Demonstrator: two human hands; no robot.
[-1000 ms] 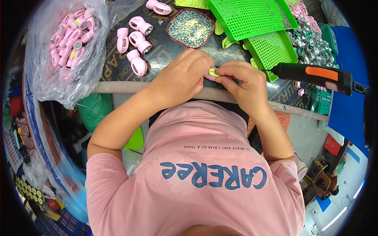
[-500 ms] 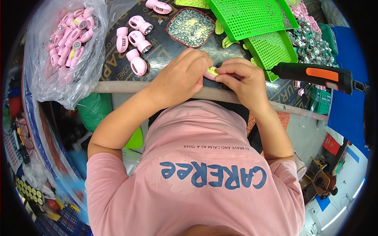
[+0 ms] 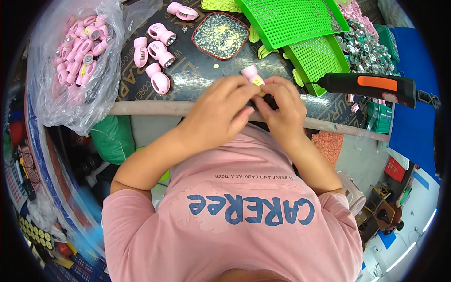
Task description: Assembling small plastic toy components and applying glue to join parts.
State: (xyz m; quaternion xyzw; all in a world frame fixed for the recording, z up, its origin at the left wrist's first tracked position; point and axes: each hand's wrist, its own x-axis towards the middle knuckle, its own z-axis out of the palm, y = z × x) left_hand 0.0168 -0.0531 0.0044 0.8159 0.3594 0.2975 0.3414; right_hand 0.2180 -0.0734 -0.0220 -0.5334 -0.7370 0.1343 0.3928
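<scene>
A small pink flashlight (image 3: 250,71) with a yellow-green piece (image 3: 257,82) on its body is held over the table's near edge, its wide head tilted away from me. My left hand (image 3: 218,105) is closed, its fingertips at the flashlight's lower body. From the other side my right hand (image 3: 285,101) pinches the same flashlight by the yellow-green piece. My fingers hide its lower end. Several finished-looking pink flashlights (image 3: 160,82) lie loose on the dark table to the left of my hands.
A clear plastic bag (image 3: 42,101) of pink flashlights stands at left. Behind my hands sits a red-rimmed tray (image 3: 193,41) of clear round parts. Green perforated trays (image 3: 282,23) overlap at right, near a black-and-orange electric screwdriver (image 3: 376,83) and a heap of reflectors (image 3: 364,51).
The flashlight has turned, so its head now shows pointing away from me. My left hand has dropped nearer and lower; my right hand has shifted slightly left. The whole view has shifted a little.
</scene>
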